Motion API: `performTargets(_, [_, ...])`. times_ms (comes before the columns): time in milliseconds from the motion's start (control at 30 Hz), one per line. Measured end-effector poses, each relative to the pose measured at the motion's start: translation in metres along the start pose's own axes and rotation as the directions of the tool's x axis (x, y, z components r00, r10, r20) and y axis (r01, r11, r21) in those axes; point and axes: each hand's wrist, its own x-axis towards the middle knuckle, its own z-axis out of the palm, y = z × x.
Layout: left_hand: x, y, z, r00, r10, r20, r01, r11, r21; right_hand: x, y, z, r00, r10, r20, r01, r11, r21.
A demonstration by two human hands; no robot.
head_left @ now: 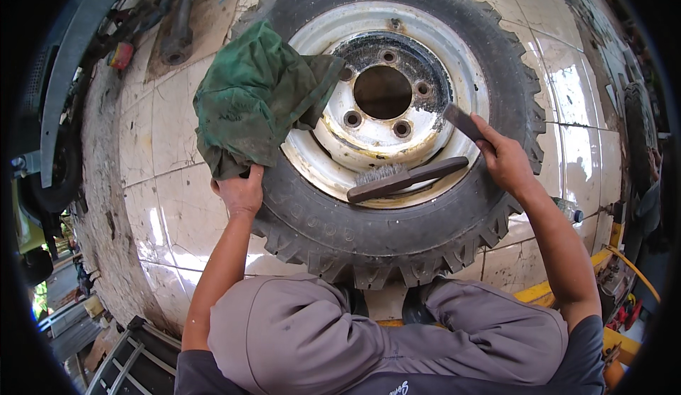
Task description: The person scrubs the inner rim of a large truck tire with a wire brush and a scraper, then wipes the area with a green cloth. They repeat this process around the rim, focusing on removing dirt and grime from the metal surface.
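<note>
A large black tyre (pixel 312 221) with chunky tread lies flat in front of my knees, mounted on a white wheel rim (pixel 347 143) with worn, rust-marked paint. My left hand (pixel 239 191) grips the lower edge of a crumpled green cloth (pixel 245 101), which drapes over the tyre's left side and onto the rim. In my right hand (pixel 507 161) is a dark, flat, bar-shaped tool (pixel 464 122), held above the rim's right side; its exact kind is unclear. A wire brush (pixel 404 180) with a dark handle rests across the rim's near edge, touched by neither hand.
Glossy cream tiles (pixel 177 136) surround the tyre. A dark metal part (pixel 181 33) and a small red object (pixel 122 55) lie at the upper left. Yellow metal framework (pixel 617 253) and a clear bottle (pixel 567 209) are on the right. A black slatted item (pixel 135 359) stands lower left.
</note>
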Motion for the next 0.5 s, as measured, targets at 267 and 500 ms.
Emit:
performTargets(267, [0.0002, -0.0090, 0.0031, 1.000, -0.005, 0.002, 0.005, 0.999, 0.051, 0.0037, -0.0017, -0.0005, 0.996, 0.008, 0.092, -0.006, 1.000, -0.025])
performTargets(500, [0.0016, -0.0106, 0.0039, 1.000, 0.005, 0.008, -0.005, 0.999, 0.039, 0.0026, 0.0052, 0.0041, 0.999, -0.017, 0.036, 0.017, 1.000, -0.015])
